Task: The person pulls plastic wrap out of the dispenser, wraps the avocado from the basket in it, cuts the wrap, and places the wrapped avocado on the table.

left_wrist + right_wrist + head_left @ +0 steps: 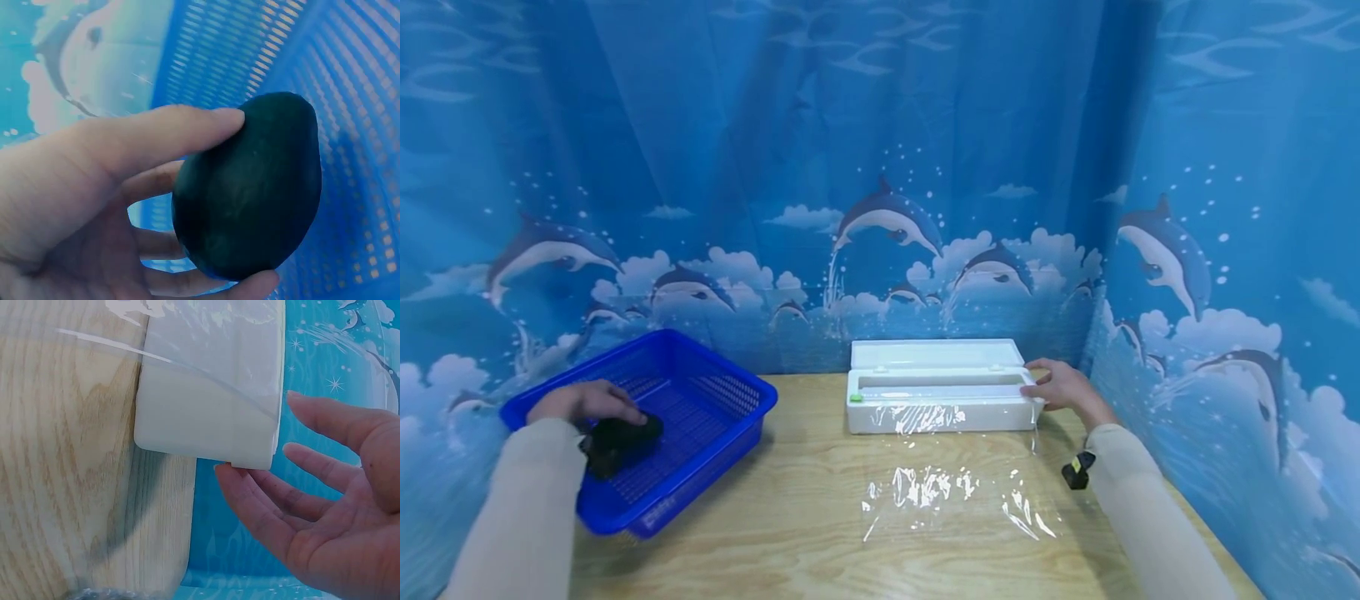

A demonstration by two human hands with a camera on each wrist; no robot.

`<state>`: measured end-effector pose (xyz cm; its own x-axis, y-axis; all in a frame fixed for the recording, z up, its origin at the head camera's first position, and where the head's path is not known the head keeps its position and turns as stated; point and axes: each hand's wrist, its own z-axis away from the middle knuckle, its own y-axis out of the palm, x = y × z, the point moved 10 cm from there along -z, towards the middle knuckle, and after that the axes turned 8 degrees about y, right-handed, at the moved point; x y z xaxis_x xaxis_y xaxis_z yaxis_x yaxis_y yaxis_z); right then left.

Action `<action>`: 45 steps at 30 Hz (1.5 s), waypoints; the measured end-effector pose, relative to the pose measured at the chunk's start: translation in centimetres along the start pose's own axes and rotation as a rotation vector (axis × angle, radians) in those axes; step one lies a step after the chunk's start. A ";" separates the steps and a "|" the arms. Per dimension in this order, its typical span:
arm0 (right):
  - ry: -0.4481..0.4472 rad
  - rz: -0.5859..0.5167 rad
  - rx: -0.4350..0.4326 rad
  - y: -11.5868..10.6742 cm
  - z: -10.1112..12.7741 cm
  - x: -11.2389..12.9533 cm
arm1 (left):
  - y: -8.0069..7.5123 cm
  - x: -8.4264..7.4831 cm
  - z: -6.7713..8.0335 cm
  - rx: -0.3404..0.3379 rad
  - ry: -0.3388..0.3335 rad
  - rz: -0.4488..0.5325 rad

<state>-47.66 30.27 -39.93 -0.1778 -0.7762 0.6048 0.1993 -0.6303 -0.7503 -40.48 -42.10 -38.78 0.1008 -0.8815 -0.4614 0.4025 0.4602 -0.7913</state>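
Observation:
In the head view my left hand (583, 402) is over the blue basket (758, 408). It grips a smooth dark green oval fruit (256, 187), thumb on its near side and fingers around the other side in the left wrist view. My right hand (1063, 387) is at the right end of a white cling film dispenser (940, 419), its fingertips against the box's end and the thumb apart from it. The dispenser's lid (934, 353) stands raised at the back. Clear cling film (932, 487) extends from the box over its front and onto the table.
A small green slider (856, 398) sits at the dispenser's left front edge. The wood-grain table (790, 517) meets a blue dolphin-print curtain (760, 167) behind and on both sides. The basket stands at the table's left, its perforated walls rising around the fruit.

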 end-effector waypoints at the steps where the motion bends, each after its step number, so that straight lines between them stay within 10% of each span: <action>1: 0.007 -0.011 0.000 0.0 0.0 0.0 | -0.1 -0.3 0.0 -0.001 0.009 0.048; 7: 0.056 -0.045 -0.001 0.0 -0.1 -0.6 | -1.1 -2.8 0.3 -0.031 0.099 0.229; 23: 0.095 -0.175 0.040 0.1 -0.6 -1.7 | -2.2 -13.4 2.8 -0.160 0.321 0.153; 45: 0.146 -0.297 0.087 0.9 -0.5 -2.9 | 3.9 -23.9 2.5 -0.124 0.489 0.176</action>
<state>-47.46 31.98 -42.52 -0.3753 -0.5524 0.7443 0.1983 -0.8323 -0.5177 -39.03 -19.50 -29.81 -0.2908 -0.6512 -0.7010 0.3046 0.6315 -0.7130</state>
